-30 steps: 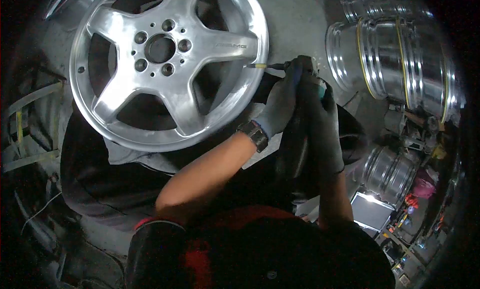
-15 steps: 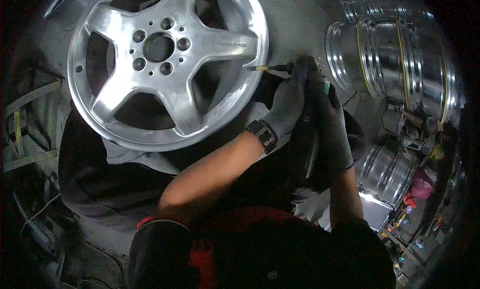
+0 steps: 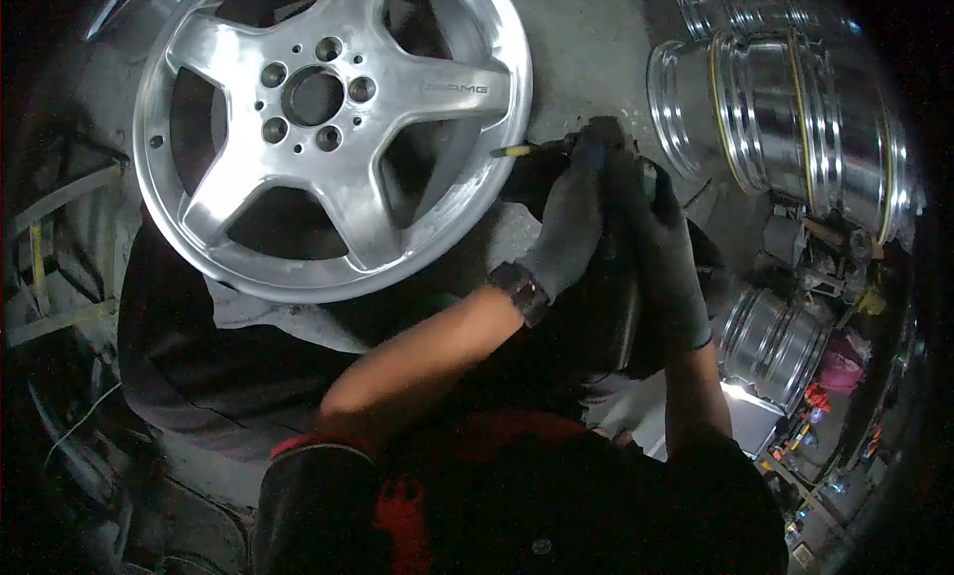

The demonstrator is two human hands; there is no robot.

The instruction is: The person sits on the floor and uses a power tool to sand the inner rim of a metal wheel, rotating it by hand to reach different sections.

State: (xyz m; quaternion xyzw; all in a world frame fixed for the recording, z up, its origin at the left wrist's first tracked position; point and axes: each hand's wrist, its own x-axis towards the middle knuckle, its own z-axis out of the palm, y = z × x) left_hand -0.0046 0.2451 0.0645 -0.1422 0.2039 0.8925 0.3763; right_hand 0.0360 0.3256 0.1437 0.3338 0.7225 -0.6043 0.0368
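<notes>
A silver five-spoke wheel (image 3: 447, 90) with AMG lettering lies across my lap at the upper left, on a grey cloth (image 3: 273, 312). To its right, my gloved left hand (image 3: 584, 192), with a dark watch at the wrist, is closed round a dark hand tool. The tool's thin tip (image 3: 514, 152), banded in yellow, points left at the wheel's outer rim. My gloved right hand (image 3: 664, 212) is wrapped round the same tool's body beside the left one. Shadow hides most of the tool and the fingertips.
Shiny wheel barrels (image 3: 775, 113) lie at the upper right, and another (image 3: 770, 338) at the right. A dark frame with pale bars (image 3: 65, 195) is at the left. Small coloured items (image 3: 815, 406) and a pink cloth (image 3: 843, 366) are at the lower right.
The tool's tip has shifted slightly right and down along the wheel's edge. My right hand has moved a little lower and to the right.
</notes>
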